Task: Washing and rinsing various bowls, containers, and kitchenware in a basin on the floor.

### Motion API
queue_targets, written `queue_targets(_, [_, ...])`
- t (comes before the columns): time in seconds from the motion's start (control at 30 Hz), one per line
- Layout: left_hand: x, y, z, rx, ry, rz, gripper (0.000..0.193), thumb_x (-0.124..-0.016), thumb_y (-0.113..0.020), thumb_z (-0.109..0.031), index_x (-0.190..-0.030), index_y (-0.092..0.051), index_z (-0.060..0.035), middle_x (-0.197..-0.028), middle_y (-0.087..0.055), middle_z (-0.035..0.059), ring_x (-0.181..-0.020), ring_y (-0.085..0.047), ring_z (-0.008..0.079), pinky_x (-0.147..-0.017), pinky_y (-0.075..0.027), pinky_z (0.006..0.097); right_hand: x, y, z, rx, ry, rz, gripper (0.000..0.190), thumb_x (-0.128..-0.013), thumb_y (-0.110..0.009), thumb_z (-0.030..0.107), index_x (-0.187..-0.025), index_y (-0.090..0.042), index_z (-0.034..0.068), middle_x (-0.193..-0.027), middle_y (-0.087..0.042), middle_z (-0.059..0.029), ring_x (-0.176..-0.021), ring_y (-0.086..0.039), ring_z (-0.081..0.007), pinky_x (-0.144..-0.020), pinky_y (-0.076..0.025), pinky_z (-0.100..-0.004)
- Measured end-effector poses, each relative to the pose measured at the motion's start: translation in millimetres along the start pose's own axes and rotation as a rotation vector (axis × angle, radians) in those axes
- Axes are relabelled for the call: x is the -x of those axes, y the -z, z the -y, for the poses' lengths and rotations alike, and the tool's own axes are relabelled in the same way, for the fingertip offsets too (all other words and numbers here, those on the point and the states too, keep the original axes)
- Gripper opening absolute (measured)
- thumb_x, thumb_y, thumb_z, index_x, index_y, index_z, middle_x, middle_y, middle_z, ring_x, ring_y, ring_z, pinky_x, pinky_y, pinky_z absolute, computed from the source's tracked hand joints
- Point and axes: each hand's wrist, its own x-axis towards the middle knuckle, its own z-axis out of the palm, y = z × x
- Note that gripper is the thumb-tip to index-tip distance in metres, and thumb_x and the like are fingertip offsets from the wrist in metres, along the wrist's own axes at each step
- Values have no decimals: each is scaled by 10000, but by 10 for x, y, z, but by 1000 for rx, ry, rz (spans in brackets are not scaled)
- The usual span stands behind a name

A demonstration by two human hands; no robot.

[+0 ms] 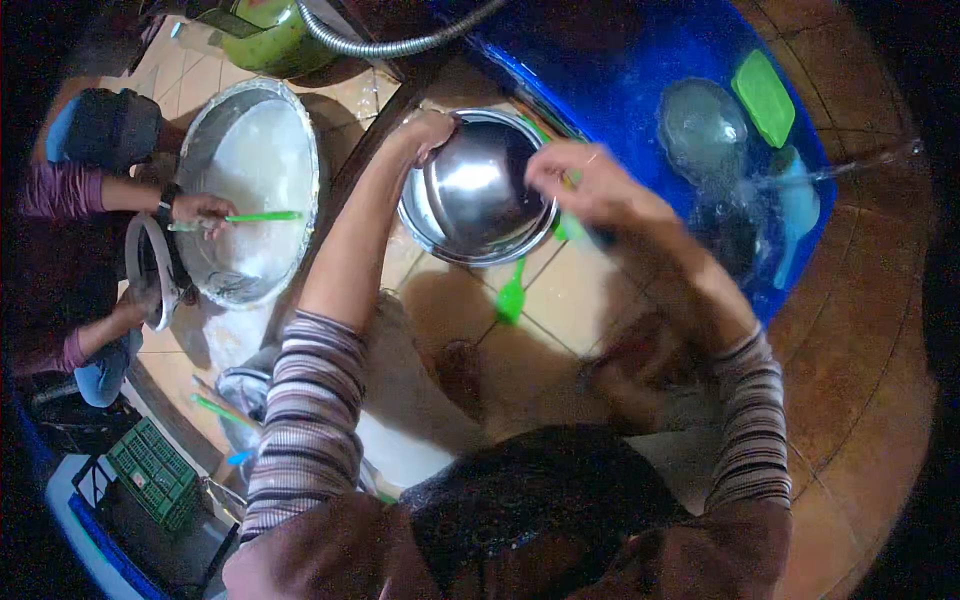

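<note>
A shiny metal bowl (pixel 480 187) lies before me above the tiled floor, with its rim towards the far side. My left hand (pixel 433 133) is closed on the bowl's upper left rim. My right hand (pixel 581 180) is blurred at the bowl's right edge; a bit of green shows behind its fingers, and whether it grips anything is unclear. A green spatula (pixel 511 296) sticks out below the bowl. Another small green thing (pixel 566 227) lies under my right hand.
A blue tub (pixel 622 75) with water, a green lid (pixel 763 99) and a light-blue utensil (pixel 796 202) stands right. At left, a co-worker holds a green-handled tool over a large metal basin (pixel 311 172) of whitish liquid. A green crate (pixel 154 472) sits lower left; a metal hose (pixel 375 51) crosses the top.
</note>
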Motion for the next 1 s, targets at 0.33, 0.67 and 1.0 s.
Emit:
queue_targets(0.33, [542, 282, -308, 140, 59, 0, 407, -836, -345, -237, -970, -546, 91, -934, -563, 295, -692, -593, 441, -513, -504, 462, 40, 430, -505, -1057, -467, -501, 203, -839, -508, 172, -946, -583, 16, -880, -600, -75, -804, -574, -150, -720, -461, -252])
queue_targets(0.67, [513, 156, -315, 467, 152, -89, 337, -833, -366, -222, -819, -587, 32, -749, -601, 119, -606, -562, 198, -462, -407, 364, -121, -883, -12, 546, 108, -610, 424, -745, -564, 306, -1158, -528, 220, -1300, -386, -68, -1149, -388, -294, -933, -326, -395])
queue_targets(1.0, [423, 281, -76, 335, 175, -9, 342, -853, -337, -235, -916, -573, 6, -805, -585, 178, -633, -554, 251, -504, -431, 385, -83, -757, -406, -12, -181, -896, 360, -884, -337, 197, -1171, -456, 15, -1167, -472, -207, -1091, -437, -351, -955, -312, -372])
